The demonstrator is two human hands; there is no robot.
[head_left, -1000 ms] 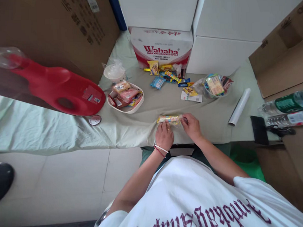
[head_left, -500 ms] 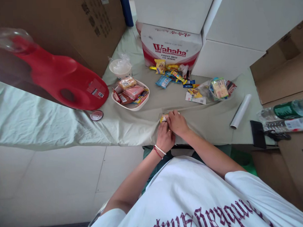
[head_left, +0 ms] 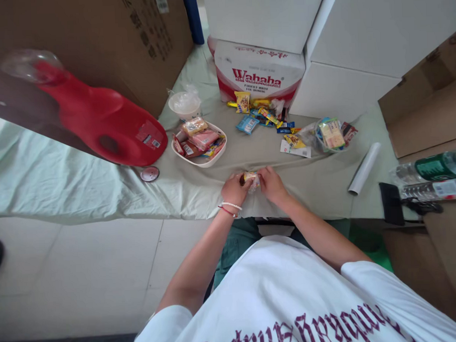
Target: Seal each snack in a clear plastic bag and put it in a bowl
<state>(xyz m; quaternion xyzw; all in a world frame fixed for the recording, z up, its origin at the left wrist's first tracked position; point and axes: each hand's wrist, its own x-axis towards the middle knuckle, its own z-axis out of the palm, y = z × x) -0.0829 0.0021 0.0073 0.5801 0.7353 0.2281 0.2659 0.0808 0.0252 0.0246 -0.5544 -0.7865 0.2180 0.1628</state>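
A small yellow snack packet (head_left: pixel 250 179) is pinched between both of my hands just above the cloth-covered table (head_left: pixel 101 180) near its front edge. My left hand (head_left: pixel 234 189), with bracelets at the wrist, grips the packet's left end. My right hand (head_left: pixel 271 184) closes on its right end. Most of the packet is hidden by my fingers.
A white dish of snacks (head_left: pixel 199 142) sits beyond my left hand. Loose snack packets (head_left: pixel 261 117) lie before a Wahaha carton (head_left: pixel 260 76). A clear bowl of snacks (head_left: pixel 331 133), a white paper roll (head_left: pixel 363 168), bottles (head_left: pixel 435 166) and a red jug (head_left: pixel 102 123) surround them.
The packet lay long and flat under both hands a second ago. My hands have since come together, and it now shows only as a small bunch between my fingers.
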